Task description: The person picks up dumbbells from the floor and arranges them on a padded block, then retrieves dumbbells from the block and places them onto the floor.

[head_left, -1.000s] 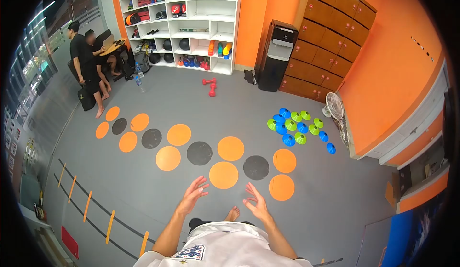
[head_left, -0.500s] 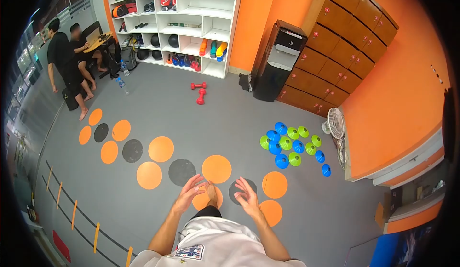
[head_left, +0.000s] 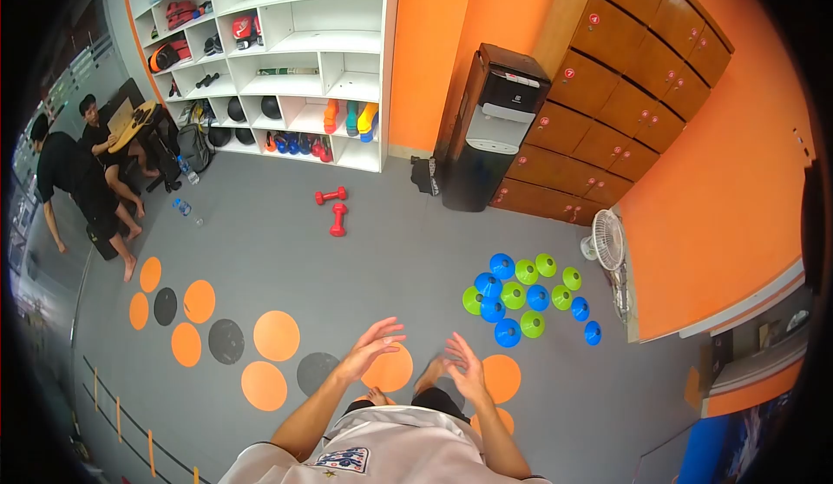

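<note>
My left hand [head_left: 371, 350] hangs in the air with its fingers stretched out, holding nothing. Below it on the grey floor lies a flat orange disc [head_left: 392, 373]. My right hand [head_left: 467, 369] is also raised with fingers apart and nothing in it. Another orange disc [head_left: 502, 379] lies just right of that hand. Between and below the hands both my bare feet show, the right foot [head_left: 429, 374] further forward. A black disc [head_left: 316, 375] lies left of my left forearm.
More orange discs [head_left: 277, 335] run leftwards. Blue cones [head_left: 508, 332] and green cones [head_left: 532, 323] lie ahead right. Red dumbbells [head_left: 338, 220] lie ahead, before a white shelf [head_left: 384, 76]. A water dispenser [head_left: 490, 132], lockers [head_left: 599, 76] and fan [head_left: 607, 239] line the wall. Two people [head_left: 82, 184] are far left.
The view has shifted, so shelf, dumbbells and discs appear lower and more to the left. A second foot now shows, beside the right-hand disc. Both hands stay raised and open.
</note>
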The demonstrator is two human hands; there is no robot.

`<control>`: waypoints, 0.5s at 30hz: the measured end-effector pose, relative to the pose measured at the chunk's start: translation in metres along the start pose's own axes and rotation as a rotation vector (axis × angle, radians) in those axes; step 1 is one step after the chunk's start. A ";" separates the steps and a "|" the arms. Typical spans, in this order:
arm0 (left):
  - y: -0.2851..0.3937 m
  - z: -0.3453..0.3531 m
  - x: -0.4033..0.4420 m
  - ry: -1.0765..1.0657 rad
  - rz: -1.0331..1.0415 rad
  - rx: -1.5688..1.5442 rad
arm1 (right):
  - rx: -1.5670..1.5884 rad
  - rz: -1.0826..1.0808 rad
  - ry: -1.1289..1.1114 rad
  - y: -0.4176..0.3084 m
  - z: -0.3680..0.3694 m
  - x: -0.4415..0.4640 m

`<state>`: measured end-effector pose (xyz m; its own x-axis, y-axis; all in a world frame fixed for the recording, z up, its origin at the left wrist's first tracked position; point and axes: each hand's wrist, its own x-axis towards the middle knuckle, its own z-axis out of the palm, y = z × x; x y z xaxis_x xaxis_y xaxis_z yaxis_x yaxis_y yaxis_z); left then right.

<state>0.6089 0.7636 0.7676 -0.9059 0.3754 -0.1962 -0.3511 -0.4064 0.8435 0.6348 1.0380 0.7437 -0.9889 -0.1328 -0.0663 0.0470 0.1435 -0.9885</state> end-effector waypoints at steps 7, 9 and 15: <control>0.032 -0.031 0.139 0.105 0.055 -0.011 | 0.022 0.048 -0.056 0.017 -0.051 0.173; 0.048 -0.037 0.171 0.188 0.072 0.001 | 0.014 0.032 -0.119 -0.003 -0.055 0.223; 0.088 -0.055 0.258 0.442 0.143 -0.007 | -0.037 -0.069 -0.379 -0.032 -0.054 0.381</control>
<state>0.3310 0.7788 0.7631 -0.9587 -0.0755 -0.2742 -0.2159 -0.4341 0.8746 0.2490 1.0358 0.7578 -0.8673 -0.4950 -0.0522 -0.0296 0.1561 -0.9873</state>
